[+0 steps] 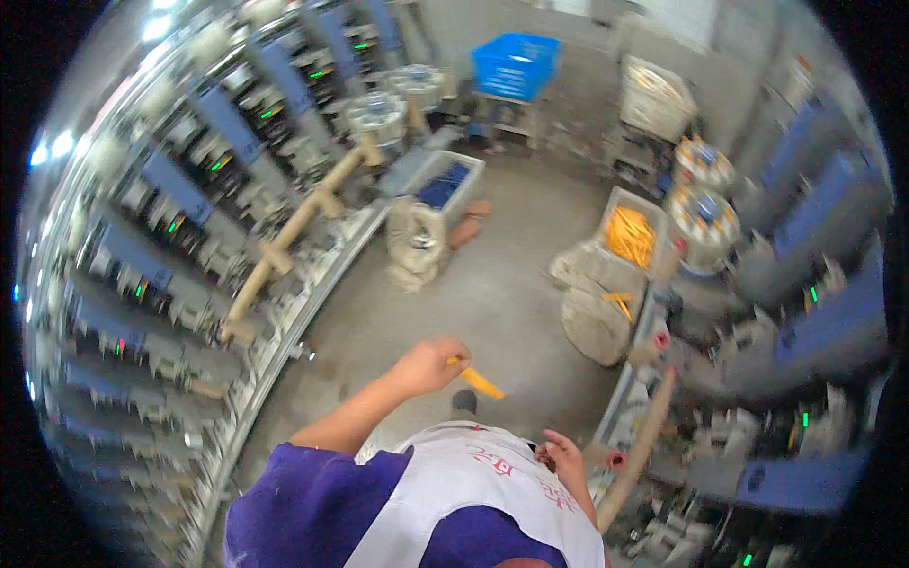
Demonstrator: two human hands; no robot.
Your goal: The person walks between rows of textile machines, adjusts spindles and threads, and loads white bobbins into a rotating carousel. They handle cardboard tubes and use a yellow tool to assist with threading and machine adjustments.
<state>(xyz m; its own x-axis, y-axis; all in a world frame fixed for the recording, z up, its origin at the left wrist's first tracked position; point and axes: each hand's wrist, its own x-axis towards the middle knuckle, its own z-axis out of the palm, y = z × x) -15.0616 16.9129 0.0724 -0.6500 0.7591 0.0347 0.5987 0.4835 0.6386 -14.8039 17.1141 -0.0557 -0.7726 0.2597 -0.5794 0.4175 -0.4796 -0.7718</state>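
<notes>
One slender yellow piece (484,381) was held in the left hand (429,367), the fingers (455,360) clamped on its upper end while its free end slanted down to the right above the grey floor (379,331). The right hand (565,461) was positioned before the right side of a white apron (454,473), its fingers bent; whether they gripped anything could not be told. Ahead on the right, a pale crate (632,199) contained many yellow pieces (630,237), and several more lay by a cloth sack (595,325) near it. On the left, a second crate (465,202) held dark blue pieces (443,186). Machines with blue panels (177,186) flanked both sides.
</notes>
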